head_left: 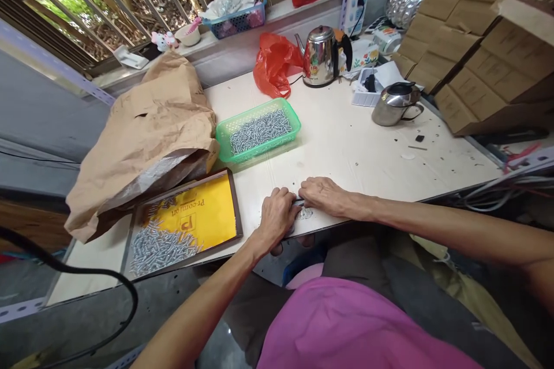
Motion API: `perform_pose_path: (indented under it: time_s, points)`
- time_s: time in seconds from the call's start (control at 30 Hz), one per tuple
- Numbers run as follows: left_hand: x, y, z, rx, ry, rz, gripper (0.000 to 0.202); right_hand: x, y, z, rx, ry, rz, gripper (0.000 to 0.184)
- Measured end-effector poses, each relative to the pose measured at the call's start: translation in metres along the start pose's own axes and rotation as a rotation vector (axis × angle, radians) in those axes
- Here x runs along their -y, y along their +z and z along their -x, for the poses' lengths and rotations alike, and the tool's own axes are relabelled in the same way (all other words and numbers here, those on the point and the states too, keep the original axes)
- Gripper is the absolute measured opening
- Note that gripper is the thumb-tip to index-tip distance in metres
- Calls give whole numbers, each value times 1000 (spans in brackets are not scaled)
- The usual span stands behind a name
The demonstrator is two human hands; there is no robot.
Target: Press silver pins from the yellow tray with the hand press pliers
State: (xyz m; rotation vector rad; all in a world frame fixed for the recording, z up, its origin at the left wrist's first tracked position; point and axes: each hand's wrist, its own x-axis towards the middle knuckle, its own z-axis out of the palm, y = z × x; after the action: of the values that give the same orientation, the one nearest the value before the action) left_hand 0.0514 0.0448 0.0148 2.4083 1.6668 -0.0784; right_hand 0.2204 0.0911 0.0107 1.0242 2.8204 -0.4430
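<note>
Close to the table's front edge, my left hand (278, 211) and my right hand (324, 196) meet with fingers curled and pinched. Between the fingertips shows a small dark piece (298, 202), too small to name. A little clear, shiny patch (305, 213) lies on the tabletop just below my right hand. To the left, a shallow tray (237, 207) holds a yellow printed sheet (216, 213) and a heap of small metal screw-like pins (162, 248). Farther back, a green plastic basket (223, 154) contains many similar small metal pieces (262, 130).
A big brown paper bag (147, 127) leans at the left. Along the back stand a red plastic bag (274, 63), a steel kettle (319, 57) and a metal pot (392, 106). Cardboard boxes (489, 52) are stacked at the right. Small scraps dot the white table (337, 144).
</note>
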Motion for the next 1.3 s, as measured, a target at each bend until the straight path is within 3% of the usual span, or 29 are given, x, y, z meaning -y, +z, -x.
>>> perform_pose_path:
  time_s: [0.2, 0.3, 0.4, 0.47, 0.6, 0.83, 0.9, 1.0, 1.07, 1.17, 1.23, 1.3]
  points:
    - [4, 2, 0, -59, 9, 16, 18, 0, 3, 4, -81, 16, -6, 16]
    - [3, 11, 9, -160, -19, 43, 29, -7, -5, 4, -110, -11, -13, 32]
    - [-5, 27, 25, -285, -6, 77, 30, -20, -9, 1, -80, -125, -68, 46]
    - [-15, 38, 35, -339, 30, 104, 30, -26, -7, -4, -90, -144, -107, 39]
    - [-34, 53, 46, -356, 79, 209, 31, -31, -3, -22, -150, -30, -42, 18]
    - [-41, 55, 46, -355, 83, 344, 37, -19, -20, -45, -166, 67, 76, 17]
    - [-40, 57, 47, -360, 107, 348, 43, -1, -21, -43, -146, -44, 82, 19]
    - [-46, 57, 60, -381, 147, 356, 42, 35, -17, -37, -100, -392, 69, 16]
    - [-51, 53, 79, -404, 243, 362, 32, 54, -10, -36, -84, -554, 80, 17]
    - [-48, 39, 113, -479, 401, 325, 18, 67, 3, -40, -116, -660, 150, 14]
    - [-30, 26, 134, -549, 340, 255, 14, 68, 12, -47, -155, -702, 174, 11]
    - [4, 12, 149, -601, 111, 167, 15, 67, 21, -53, -183, -737, 168, 9]
